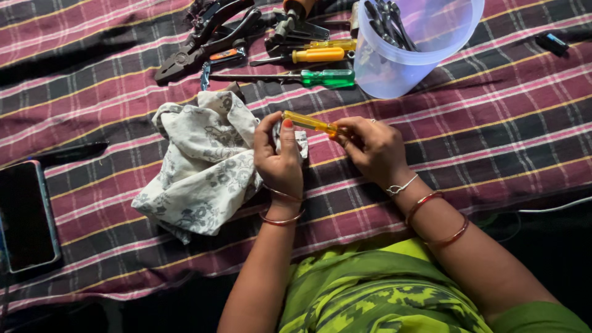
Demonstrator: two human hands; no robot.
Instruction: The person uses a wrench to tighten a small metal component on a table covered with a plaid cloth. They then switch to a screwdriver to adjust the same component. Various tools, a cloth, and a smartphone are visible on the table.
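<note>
My left hand [279, 159] and my right hand [372, 150] both grip a small screwdriver with a clear yellow handle [310, 123], held level above the striped cloth. The left hand's fingers close on the handle's left end together with a corner of a white patterned rag [200, 161]. The right hand pinches the handle's orange right end; the shaft is hidden in its fingers. The rest of the rag lies crumpled to the left of my left hand. Both wrists wear red bangles.
A maroon striped cloth [493, 123] covers the surface. Beyond the hands lie a green-handled screwdriver [327, 78], a yellow-handled one [317, 55], black pliers [200, 40] and a clear plastic tub of tools [413, 43]. A dark phone [24, 216] lies at far left.
</note>
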